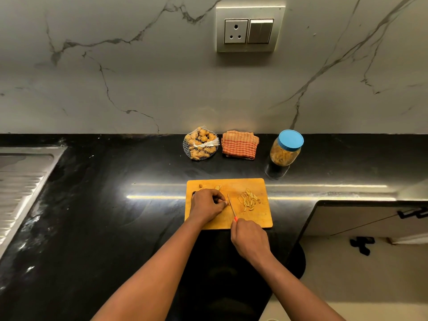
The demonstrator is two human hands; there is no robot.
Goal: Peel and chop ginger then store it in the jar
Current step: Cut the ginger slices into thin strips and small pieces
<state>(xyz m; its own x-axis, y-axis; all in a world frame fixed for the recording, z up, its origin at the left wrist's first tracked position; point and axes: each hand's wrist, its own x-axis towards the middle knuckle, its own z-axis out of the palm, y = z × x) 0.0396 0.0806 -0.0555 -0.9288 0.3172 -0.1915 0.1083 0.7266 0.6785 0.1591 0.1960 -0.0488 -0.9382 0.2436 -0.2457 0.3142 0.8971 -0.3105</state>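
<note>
A wooden cutting board lies on the black counter. My left hand is curled on the board and pinches a small ginger piece, mostly hidden under its fingertips. My right hand grips the red handle of a thin knife, whose blade stands right beside the left fingertips. A pile of chopped ginger strips sits on the board's right half. Small ginger bits lie near the board's far edge. A clear jar with a blue lid, holding ginger, stands behind the board to the right.
A net bag of whole ginger and a folded orange checked cloth lie against the marble wall. A steel sink drainer is at the far left. The counter's edge drops off at the right, above a cabinet.
</note>
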